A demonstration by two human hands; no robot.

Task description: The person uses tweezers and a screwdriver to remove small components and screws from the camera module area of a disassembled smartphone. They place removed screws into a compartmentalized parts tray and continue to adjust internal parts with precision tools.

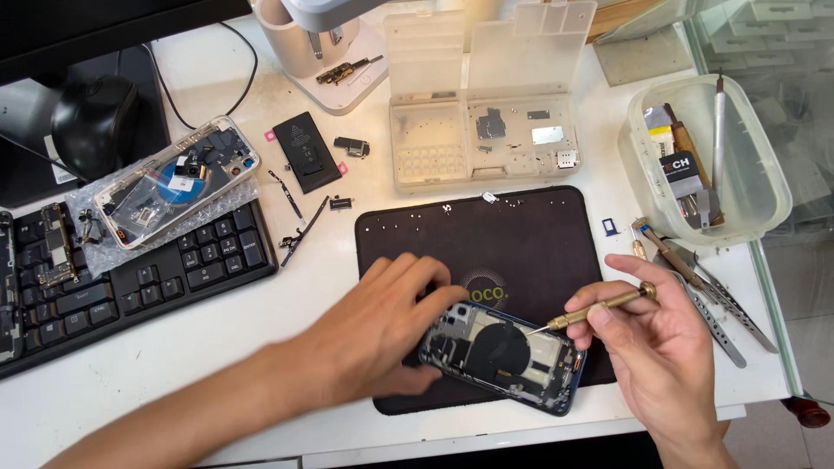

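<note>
On the black mat at the near edge of the counter, in the head view, an opened phone lies back-side up with its internals exposed. The left hand clamps the phone's left end, fingers curled over the upper edge and thumb at the lower edge, pinning it flat. The right hand is closed in a pinch around a brass screwdriver, whose tip meets the phone interior near the upper right of the round coil. Judged from its build, the phone is light, stiff and fragile: thin flex cables and small screws sit uncovered, so it is best held by the frame edges only, never by pressing on the inner parts; the smooth frame may slip on bare counter, less so on the mat. Behind the mat stands an open clear parts box. To the left lie a loose battery, a second stripped phone on bubble wrap, and a keyboard. To the right, a plastic tub holds tools, and tweezers lie just beside the right hand.
</note>
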